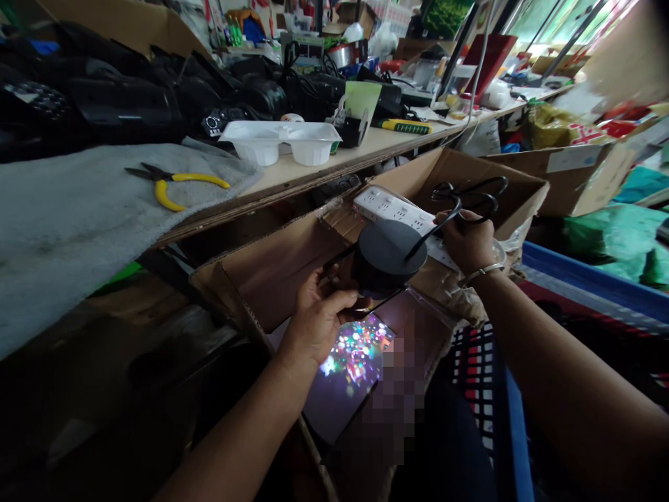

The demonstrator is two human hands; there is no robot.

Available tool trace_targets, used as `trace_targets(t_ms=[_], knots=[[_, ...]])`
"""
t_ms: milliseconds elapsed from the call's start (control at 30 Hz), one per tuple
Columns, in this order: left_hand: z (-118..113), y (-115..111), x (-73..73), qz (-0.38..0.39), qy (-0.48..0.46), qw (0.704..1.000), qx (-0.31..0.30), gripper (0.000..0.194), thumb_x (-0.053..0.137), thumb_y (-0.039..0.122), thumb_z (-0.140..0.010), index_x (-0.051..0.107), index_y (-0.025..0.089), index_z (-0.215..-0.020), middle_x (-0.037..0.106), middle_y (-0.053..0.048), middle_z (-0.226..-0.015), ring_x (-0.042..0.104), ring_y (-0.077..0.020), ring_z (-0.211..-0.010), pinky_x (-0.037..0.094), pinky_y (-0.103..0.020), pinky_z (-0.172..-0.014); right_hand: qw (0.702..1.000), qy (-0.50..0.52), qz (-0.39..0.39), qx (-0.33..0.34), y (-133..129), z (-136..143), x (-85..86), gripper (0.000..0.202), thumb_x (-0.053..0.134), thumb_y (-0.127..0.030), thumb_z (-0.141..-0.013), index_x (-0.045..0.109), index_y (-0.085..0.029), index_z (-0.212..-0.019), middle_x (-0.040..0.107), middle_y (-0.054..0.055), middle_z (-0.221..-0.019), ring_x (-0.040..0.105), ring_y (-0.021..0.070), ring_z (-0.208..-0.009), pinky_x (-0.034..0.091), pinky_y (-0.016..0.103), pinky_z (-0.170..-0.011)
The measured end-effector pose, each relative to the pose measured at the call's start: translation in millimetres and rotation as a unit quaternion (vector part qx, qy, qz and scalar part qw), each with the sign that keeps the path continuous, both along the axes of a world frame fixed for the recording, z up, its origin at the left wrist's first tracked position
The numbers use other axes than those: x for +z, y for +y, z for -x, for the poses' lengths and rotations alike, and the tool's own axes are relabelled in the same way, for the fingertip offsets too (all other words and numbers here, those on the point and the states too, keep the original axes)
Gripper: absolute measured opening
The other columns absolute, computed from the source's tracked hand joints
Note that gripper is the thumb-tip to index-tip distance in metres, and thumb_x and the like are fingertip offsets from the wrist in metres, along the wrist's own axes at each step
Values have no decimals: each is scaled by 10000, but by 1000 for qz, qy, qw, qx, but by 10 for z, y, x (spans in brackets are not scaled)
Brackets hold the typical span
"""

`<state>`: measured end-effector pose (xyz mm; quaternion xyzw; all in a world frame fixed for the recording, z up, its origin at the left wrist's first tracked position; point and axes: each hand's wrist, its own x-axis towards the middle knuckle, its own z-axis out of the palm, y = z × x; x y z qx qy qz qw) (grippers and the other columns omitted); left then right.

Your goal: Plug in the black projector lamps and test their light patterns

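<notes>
Black lamp (391,247): above the open cardboard box (277,272), coloured light spots (358,348) on the pale sheet (334,408) below
Left fingers (339,302): holding the lamp
Right fingers (481,230): holding its looped cord (435,230) near the power strip (384,204)

The black drum-shaped lamp (391,249) is tilted, flat end up, on the near side of the white power strip (393,209), casting multicoloured spots (358,348) downward. Its looped black cable (423,242) extends rightward across the strip.

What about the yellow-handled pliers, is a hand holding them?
No, the pliers lie on the gray cloth, while the left hand holds a round black device and the right hand a black cord.
</notes>
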<state>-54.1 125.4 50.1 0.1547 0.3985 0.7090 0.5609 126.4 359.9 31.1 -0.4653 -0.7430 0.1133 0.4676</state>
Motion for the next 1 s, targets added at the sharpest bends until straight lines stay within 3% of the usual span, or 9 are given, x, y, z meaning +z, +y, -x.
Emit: trace_targets(t_ms=[1000], knots=[[11,7,-23,-1,5,1000,-3,469,648,76,-573,422,175,-972,610,-6,-764,640,-169,-587,482,-267,-535,1000,7,-6,-2,-1,6,-2,278,561,-372,-730,671,-118,-756,639,63,-644,554,153,-581,390,244,-525]])
